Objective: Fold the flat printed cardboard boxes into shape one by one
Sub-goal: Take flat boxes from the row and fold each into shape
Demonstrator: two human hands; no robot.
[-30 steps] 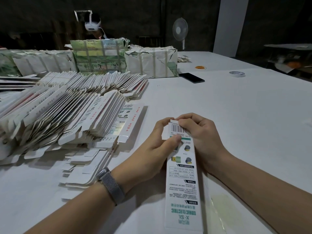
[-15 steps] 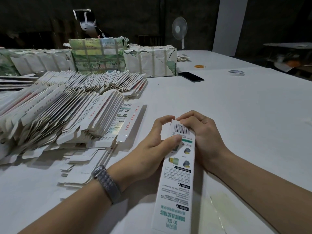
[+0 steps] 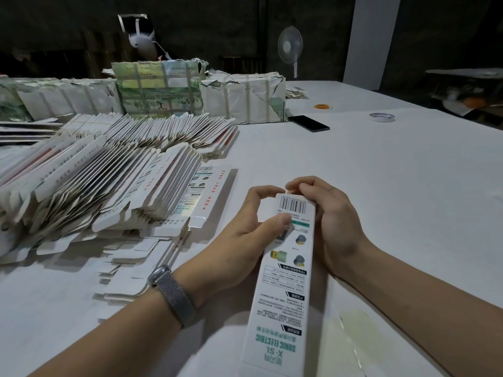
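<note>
two hands work one long printed box (image 3: pixel 288 268), which lies lengthwise over the white table (image 3: pixel 381 186), barcode end away from the person. left hand (image 3: pixel 245 235): thumb pressed on the printed face just below the barcode, fingers curled over the far end. right hand (image 3: pixel 332 221): fingers curled round the far right edge, fingertips meeting the left ones above the box end. grey mesh wristband (image 3: pixel 174 292) on the left wrist. fanned stack of flat boxes (image 3: pixel 109 186) to the left, well apart from the hands. strapped bundles (image 3: pixel 245 99) behind it; black phone (image 3: pixel 309 123), tape roll (image 3: pixel 382 117) and fan (image 3: pixel 290 46) farther off.
</note>
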